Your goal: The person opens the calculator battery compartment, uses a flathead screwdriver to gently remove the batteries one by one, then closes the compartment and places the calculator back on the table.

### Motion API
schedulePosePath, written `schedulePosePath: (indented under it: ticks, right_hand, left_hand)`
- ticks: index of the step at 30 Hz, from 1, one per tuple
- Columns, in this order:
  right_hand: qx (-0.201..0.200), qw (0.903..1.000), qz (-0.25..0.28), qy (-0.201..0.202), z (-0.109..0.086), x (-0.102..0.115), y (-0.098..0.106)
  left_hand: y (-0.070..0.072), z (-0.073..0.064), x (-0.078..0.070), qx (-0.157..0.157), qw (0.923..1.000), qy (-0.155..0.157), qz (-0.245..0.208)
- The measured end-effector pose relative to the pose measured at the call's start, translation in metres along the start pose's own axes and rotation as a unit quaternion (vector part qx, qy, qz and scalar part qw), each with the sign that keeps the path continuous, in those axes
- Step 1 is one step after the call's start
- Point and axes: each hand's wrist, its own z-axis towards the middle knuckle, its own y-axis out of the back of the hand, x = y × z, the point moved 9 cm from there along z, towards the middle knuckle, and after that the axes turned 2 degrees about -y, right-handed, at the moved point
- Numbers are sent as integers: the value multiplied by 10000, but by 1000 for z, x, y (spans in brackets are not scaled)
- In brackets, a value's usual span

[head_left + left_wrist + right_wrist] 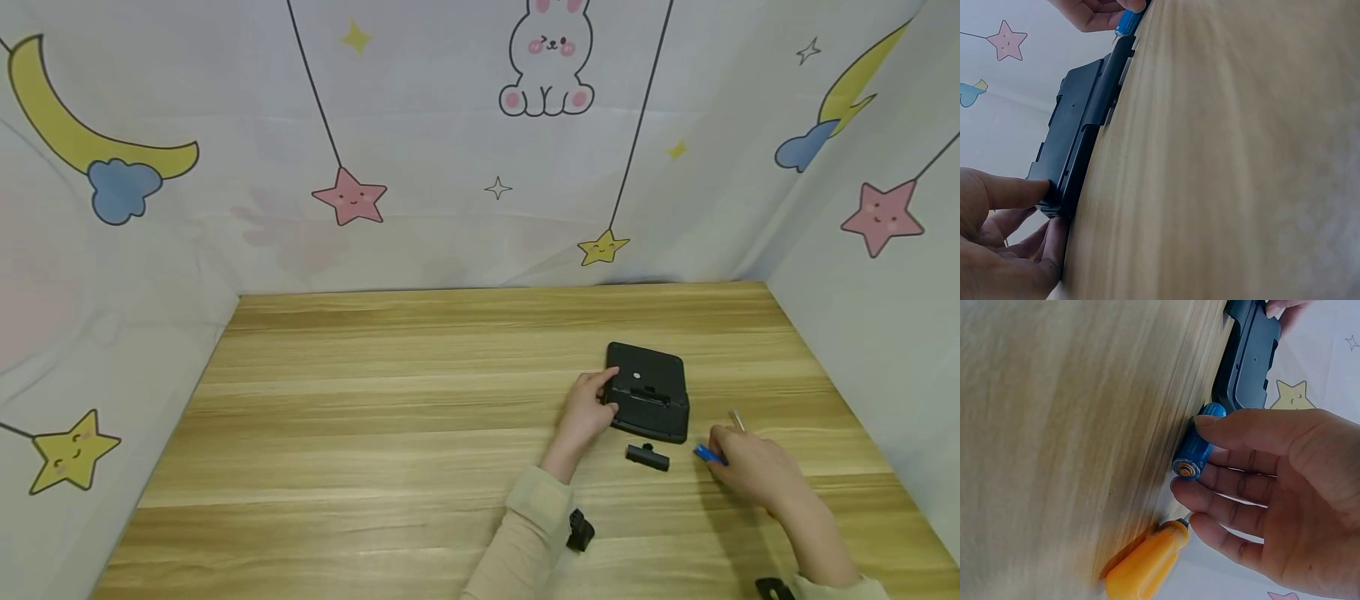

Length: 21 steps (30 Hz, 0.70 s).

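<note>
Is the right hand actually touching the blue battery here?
Touching. The right wrist view shows it: the right hand has its thumb pressed against the blue battery, near the end farther from the copper-coloured tip.

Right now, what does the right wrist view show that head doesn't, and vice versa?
Right wrist only: an orange handle on the table side of the fingers, and the end terminal of the blue battery.

Head only: the slot in the upward face of the black device, the left sleeve, and the rabbit print.

Both: device, battery, wooden table, right hand holding the battery, and left hand at the device, just partly visible from the wrist.
</note>
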Motion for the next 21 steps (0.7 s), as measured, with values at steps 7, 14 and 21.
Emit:
schedulePosePath:
  ticks: [7, 14, 21]
  right_hand:
    - [35, 10000, 15, -53, 1, -2, -1]
    - [31, 10000, 31, -74, 1, -3, -1]
    - [-13, 10000, -23, -38, 2, -3, -2]
  left_hand:
    - [0, 0, 1, -3, 10000, 5, 8]
    - [0, 1, 1, -4, 10000, -44, 15]
    - [0, 1, 1, -2, 10000, -28, -15]
